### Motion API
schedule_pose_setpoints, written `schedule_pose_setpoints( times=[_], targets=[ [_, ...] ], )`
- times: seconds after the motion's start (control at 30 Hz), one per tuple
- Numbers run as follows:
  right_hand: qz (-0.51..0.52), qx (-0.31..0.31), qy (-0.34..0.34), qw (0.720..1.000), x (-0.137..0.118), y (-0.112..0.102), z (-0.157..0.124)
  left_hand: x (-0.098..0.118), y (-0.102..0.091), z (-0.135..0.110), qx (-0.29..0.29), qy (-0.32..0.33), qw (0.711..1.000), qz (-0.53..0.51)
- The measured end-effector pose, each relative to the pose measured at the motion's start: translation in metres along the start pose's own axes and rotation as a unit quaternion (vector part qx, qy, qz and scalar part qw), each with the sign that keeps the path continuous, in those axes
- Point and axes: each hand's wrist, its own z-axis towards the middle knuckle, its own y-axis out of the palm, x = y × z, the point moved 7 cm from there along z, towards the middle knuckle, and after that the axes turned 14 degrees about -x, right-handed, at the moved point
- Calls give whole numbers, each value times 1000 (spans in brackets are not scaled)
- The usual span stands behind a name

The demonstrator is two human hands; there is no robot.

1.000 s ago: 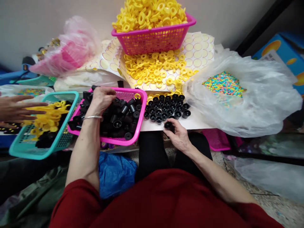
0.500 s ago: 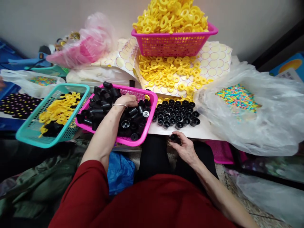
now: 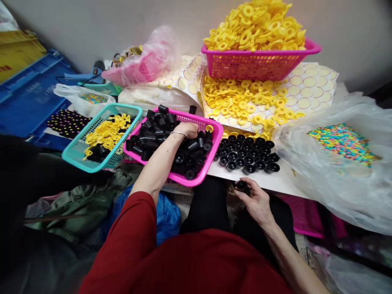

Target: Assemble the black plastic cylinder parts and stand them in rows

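Furthest left, a blue plastic crate [image 3: 27, 94] sits by the wall. Beside it, a teal mesh plastic basket [image 3: 75, 152] holds a heap of yellow plastic clips [image 3: 105, 132] over a few black pieces. Just beside that, a pink mesh plastic basket [image 3: 212, 155] is filled with black plastic tubes [image 3: 153, 130]. The left hand [image 3: 188, 130], with a thin silver bangle [image 3: 179, 133] at its wrist, rests palm down on the pile near the basket's far rim. Its fingers curl down among the tubes, and whether they grip one cannot be told.

To the right of this basket, rows of small black plastic cups [image 3: 248, 153] stand close together, open ends up, on a white board [image 3: 281, 181]. Below the board's near edge, over the lap, the right hand [image 3: 257, 200] pinches one small black plastic cap [image 3: 241, 184] between thumb and fingertips, just apart from the rows.

Behind the rows, loose yellow plastic rings [image 3: 245, 102] lie scattered on a paper sheet printed with circles [image 3: 309, 90]. On that sheet stands a second pink mesh basket [image 3: 260, 67], heaped with more yellow rings. Furthest right, a clear plastic bag [image 3: 337, 192] lies open with pastel-coloured beads [image 3: 343, 141] inside.
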Motion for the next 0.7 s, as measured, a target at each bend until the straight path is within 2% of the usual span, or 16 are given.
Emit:
schedule_pose_setpoints(
  times=[0.17, 0.3, 0.43, 0.53, 0.63, 0.7],
  targets=[
    [12, -6, 0, 1000, -5, 1, -2, -1, -2, -2, -27, 49, 998, 10],
    [22, 1, 2, 1000, -7, -2, -2, -5, -5, 0, -57, 31, 998, 19],
    [26, 9, -3, 1000, -7, -5, -2, -9, -8, -5, -64, 24, 997, 24],
    [43, 11, 3, 999, -5, -5, -2, -19, -11, -14, -47, 60, 995, -68],
    [58, 12, 14, 998, -4, -5, -2, -28, -12, -17, -45, 125, 966, -220],
    [56, 9, 17, 998, -4, -4, -1, -29, -10, -15, -60, 153, 951, -263]
  ],
)
